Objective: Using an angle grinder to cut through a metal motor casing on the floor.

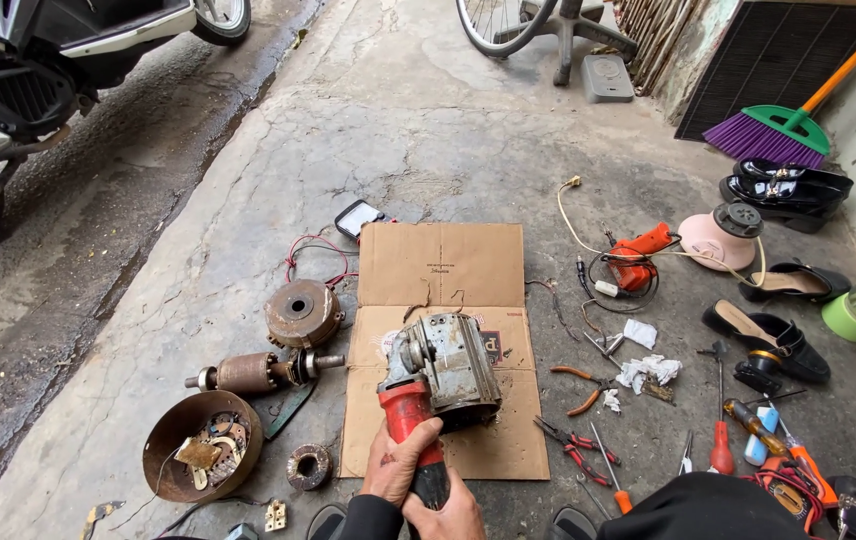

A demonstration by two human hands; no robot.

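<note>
Gripping red-handled motor housing (pixel 440 378) | left hand (pixel 400 463), right hand (pixel 445 512) both clamped on handle, steadying it | cardboard (pixel 440 265) beneath catches grime | rotor (pixel 263 372) left

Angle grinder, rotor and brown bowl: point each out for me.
angle grinder (pixel 443 370), head view, on its grey gear housing.
rotor (pixel 248 373), head view, on its rusty core.
brown bowl (pixel 160 440), head view, on its left rim.

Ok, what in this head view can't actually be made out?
- Red handle of the grey motor housing: its lower part is covered by the left hand and right hand.
- Right hand: cut off by the bottom edge.
- Contents of the round rusty bowl: too small to identify.
- Motorbike: cropped by the left and top edges.
</note>
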